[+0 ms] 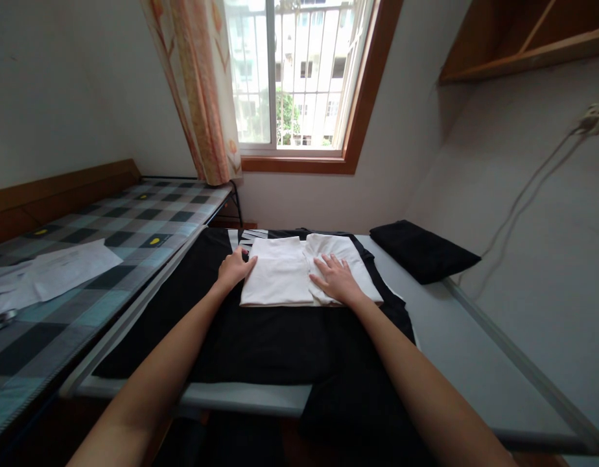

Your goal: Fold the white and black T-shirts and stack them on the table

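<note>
A white garment (278, 275) lies folded into a flat rectangle, its two side panels meeting near the middle. My left hand (235, 267) is at its left edge, fingers curled, with the thumb on the white fabric and the edge pinched. On the right panel, my right hand (337, 280) rests palm down with the fingers spread, holding nothing. Beneath the white garment spreads a large black cloth (275, 344), with white stripes at its far left corner. Part of the black cloth hangs over the near edge of the table.
The pale table (450, 350) meets the right wall. A black folded item (421, 250) lies at its back right. On the left is a bed with a checked cover (168, 211) and white papers (61, 272). A curtain (202, 97) hangs beside the barred window (304, 84).
</note>
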`<move>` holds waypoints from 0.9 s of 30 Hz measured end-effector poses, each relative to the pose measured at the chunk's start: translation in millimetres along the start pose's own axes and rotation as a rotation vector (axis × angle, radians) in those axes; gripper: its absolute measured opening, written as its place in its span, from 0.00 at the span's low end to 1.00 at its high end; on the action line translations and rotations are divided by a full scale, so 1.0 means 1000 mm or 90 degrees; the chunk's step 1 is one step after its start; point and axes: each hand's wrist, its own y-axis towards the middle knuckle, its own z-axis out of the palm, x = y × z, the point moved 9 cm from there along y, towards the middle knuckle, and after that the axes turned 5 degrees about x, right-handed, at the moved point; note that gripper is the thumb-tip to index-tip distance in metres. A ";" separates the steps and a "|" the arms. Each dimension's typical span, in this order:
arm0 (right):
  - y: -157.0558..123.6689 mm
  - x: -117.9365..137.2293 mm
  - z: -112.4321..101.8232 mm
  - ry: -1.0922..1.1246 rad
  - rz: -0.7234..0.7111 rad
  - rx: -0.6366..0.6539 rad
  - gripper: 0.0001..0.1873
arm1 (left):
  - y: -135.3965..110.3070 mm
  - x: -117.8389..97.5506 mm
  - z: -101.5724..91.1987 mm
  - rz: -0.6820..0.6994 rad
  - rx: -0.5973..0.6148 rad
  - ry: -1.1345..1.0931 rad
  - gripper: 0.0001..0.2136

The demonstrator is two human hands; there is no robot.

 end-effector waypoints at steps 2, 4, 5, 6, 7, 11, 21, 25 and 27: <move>0.000 0.000 0.000 0.001 0.000 0.002 0.33 | 0.001 0.000 0.001 0.005 0.001 -0.013 0.24; 0.000 0.001 -0.001 0.002 -0.003 0.001 0.33 | -0.001 -0.004 0.003 0.015 -0.004 -0.018 0.24; -0.001 0.001 -0.001 0.002 -0.005 0.001 0.33 | -0.001 -0.005 0.003 0.020 -0.006 -0.024 0.23; -0.001 0.001 -0.002 0.002 -0.006 0.001 0.33 | 0.000 -0.006 0.004 0.024 -0.006 -0.032 0.22; -0.001 0.001 -0.002 0.002 -0.006 0.000 0.33 | 0.002 -0.005 0.005 0.027 -0.003 -0.046 0.21; -0.001 0.001 -0.002 0.002 -0.006 0.000 0.32 | 0.019 0.010 0.009 0.032 0.008 -0.162 0.19; -0.005 0.005 -0.015 -0.023 0.005 -0.041 0.29 | -0.012 -0.029 -0.004 0.109 -0.087 0.049 0.20; -0.011 0.011 -0.033 -0.040 0.061 -0.094 0.25 | -0.035 -0.073 0.022 0.300 -0.035 0.123 0.25; -0.013 0.015 -0.035 -0.050 0.073 -0.099 0.25 | -0.040 -0.081 0.041 0.357 0.038 0.151 0.28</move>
